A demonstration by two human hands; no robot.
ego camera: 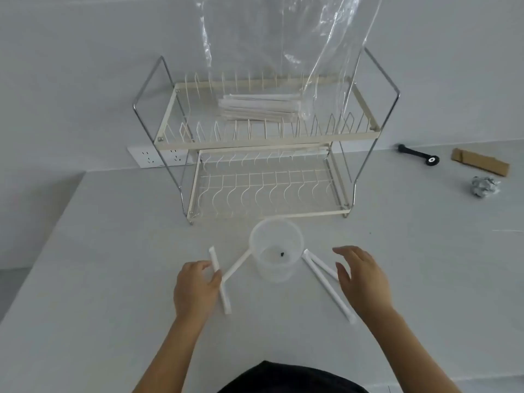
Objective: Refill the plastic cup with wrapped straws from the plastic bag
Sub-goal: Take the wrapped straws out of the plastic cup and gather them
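A clear plastic cup (276, 245) stands upright on the table in front of the rack, holding only a small dark speck. A clear plastic bag (286, 46) rises from the rack's upper shelf, with a bundle of wrapped straws (259, 106) lying in its bottom. My left hand (194, 289) pinches a wrapped straw (224, 296) lying left of the cup. A second straw (236, 266) runs diagonally from that hand to the cup's side. My right hand (358, 276) hovers with fingers spread over two more straws (321, 275) right of the cup.
A two-tier wire dish rack (397, 95) stands against the wall behind the cup; its lower shelf (266, 191) is bare. A wall socket (150, 160) sits to its left. At far right lie a black tool (418, 155), a cardboard piece (480, 165) and a foil ball (483, 186).
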